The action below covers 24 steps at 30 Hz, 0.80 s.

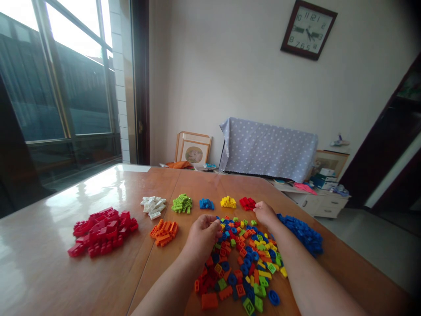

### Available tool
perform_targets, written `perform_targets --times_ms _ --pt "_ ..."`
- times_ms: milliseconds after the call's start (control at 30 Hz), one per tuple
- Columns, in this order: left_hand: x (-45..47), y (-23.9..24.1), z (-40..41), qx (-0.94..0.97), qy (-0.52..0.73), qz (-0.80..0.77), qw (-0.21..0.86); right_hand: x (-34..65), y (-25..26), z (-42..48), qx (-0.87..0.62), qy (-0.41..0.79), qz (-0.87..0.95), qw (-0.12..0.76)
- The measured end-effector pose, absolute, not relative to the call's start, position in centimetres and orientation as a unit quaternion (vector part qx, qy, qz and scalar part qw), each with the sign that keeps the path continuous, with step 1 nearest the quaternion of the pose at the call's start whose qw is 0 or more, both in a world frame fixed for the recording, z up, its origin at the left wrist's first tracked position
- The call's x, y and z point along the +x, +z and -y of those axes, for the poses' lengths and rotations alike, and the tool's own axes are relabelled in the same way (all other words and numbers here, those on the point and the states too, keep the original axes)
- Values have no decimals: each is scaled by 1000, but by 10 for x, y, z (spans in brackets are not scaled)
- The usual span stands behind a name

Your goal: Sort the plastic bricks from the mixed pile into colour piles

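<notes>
A mixed heap of toy building bricks [241, 259] in several colours, with round blue pieces among them, spreads over the table in front of me. My left hand [204, 232] is at the heap's upper left edge, its fingers curled in toward the thumb; whatever they hold is hidden. Beyond the heap, my right hand [265, 215] reaches to a small pile of red bricks [247, 203]. Its fingertips pinch a red brick at that pile's right edge. Left of the red pile are small piles of yellow bricks [228, 202] and blue bricks [206, 204].
Further left lie light green bricks [182, 203], white bricks [153, 206], orange bricks [164, 232] and a large crimson pile [102, 231]. A big blue pile [301, 233] sits beyond my right forearm. The wooden table [108, 285] ends at right; a cloth-draped object [268, 147] stands behind it.
</notes>
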State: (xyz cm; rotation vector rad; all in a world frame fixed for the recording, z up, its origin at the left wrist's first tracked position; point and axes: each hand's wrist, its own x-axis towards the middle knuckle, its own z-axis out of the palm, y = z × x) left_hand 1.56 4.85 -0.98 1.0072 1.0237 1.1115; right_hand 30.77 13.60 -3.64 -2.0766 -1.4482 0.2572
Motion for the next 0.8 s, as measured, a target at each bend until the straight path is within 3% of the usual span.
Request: perform_targets --times_ms 333,633,800 --pt "15 -5 -47 434 483 -451 612 303 -24 -134 -757 139 518 374" --pt "12 0 -44 425 508 -435 610 273 30 -112 -622 161 510 572" --pt "7 5 -45 424 524 -432 599 248 64 -82 -461 278 489 686"
